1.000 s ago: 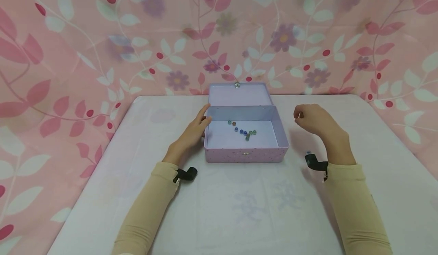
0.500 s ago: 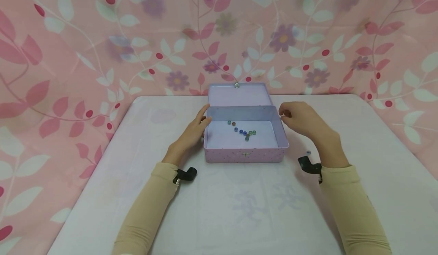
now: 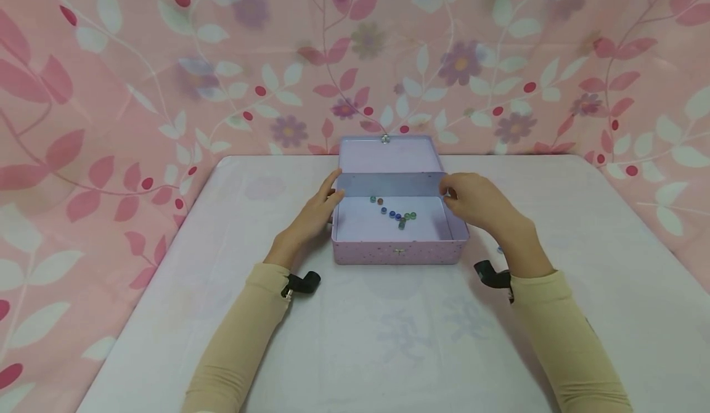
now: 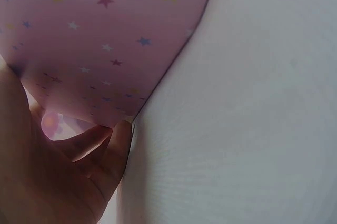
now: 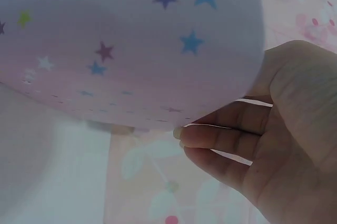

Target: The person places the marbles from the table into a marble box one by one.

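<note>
An open purple tin box [image 3: 397, 253] stands on the table, its lid tilted back behind it. Several small glass marbles [image 3: 398, 217], blue, green and brown, lie on its floor. My left hand [image 3: 307, 219] rests against the box's left side, thumb near the rim, fingers reaching toward the back corner. At the right rim is my right hand [image 3: 482, 203], fingers bent and fingertips over the box's inside; whether they pinch anything is hidden. Another marble [image 3: 500, 249] on the table is partly covered by my right wrist. Both wrist views show the box's star-printed walls [image 4: 105, 34].
A white cloth [image 3: 388, 351] covers the table. Behind it hangs a pink floral curtain [image 3: 238, 61]. The raised lid [image 3: 388, 155] borders the box's back edge. Black wrist cameras [image 3: 302, 283] sit on both sleeves.
My right hand has moved left from beside the box to over its right rim, fingers still bent. My left hand, the box and the marbles stay in place.
</note>
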A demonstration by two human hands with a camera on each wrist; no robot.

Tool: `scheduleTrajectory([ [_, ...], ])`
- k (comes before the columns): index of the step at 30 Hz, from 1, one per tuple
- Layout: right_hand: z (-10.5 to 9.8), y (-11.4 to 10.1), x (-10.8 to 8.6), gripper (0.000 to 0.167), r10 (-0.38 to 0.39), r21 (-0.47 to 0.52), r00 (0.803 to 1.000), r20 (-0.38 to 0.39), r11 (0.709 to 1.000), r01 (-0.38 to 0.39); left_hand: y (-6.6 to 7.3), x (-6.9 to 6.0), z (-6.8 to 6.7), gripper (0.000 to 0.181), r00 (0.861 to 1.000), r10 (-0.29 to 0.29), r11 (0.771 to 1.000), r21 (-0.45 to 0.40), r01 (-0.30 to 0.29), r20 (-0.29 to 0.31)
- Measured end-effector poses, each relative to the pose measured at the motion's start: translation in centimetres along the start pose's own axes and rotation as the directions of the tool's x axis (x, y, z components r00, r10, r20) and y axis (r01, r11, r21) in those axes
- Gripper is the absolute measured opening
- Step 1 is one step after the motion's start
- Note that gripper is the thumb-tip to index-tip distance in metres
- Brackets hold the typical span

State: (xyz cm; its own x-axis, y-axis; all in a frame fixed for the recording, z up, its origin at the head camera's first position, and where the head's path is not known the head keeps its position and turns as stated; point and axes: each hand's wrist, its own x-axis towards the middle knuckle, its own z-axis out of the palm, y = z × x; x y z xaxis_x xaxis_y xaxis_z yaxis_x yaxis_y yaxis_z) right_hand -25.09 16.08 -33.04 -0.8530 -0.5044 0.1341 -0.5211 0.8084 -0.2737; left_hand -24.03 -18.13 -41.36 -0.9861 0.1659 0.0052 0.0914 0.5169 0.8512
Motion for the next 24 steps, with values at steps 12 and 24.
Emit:
scheduleTrajectory([
  [12,1.2,-1.0,0.5,0.014,-0.043,0.021,0.998,0.036,0.999,0.043,-0.1,-0.1,0.1,0.06,1.0,0.01,1.0,0.005,-0.01,-0.006],
  [24,3.3,-1.6,0.8,0.012,-0.053,-0.018,0.993,0.108,0.998,0.056,0.0,-0.1,0.1,0.057,1.0,-0.002,1.0,-0.01,0.002,-0.004],
])
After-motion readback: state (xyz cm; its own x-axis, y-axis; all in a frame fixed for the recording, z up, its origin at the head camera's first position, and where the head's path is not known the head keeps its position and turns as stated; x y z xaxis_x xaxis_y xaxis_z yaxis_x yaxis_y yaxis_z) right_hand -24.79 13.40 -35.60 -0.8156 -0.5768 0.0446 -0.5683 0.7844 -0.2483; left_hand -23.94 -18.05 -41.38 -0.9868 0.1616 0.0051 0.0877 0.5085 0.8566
